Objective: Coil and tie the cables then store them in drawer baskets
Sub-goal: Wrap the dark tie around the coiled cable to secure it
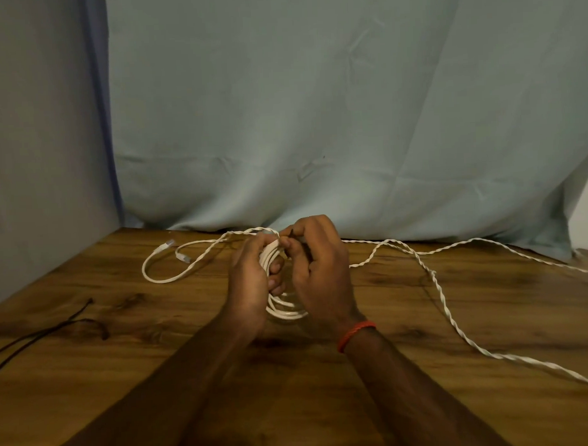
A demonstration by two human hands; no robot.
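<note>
Our left hand (251, 281) curls its fingers round the coil (286, 311), held upright over the surface (191, 376). Our right hand (321, 272) pinches a dark strip (291, 239) at the coil's top. A twisted cable (441, 294) trails to the coil's right.

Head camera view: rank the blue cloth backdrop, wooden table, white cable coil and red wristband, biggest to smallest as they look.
1. The blue cloth backdrop and the wooden table: about alike, so unranked.
2. The white cable coil, partly hidden.
3. The red wristband.
</note>
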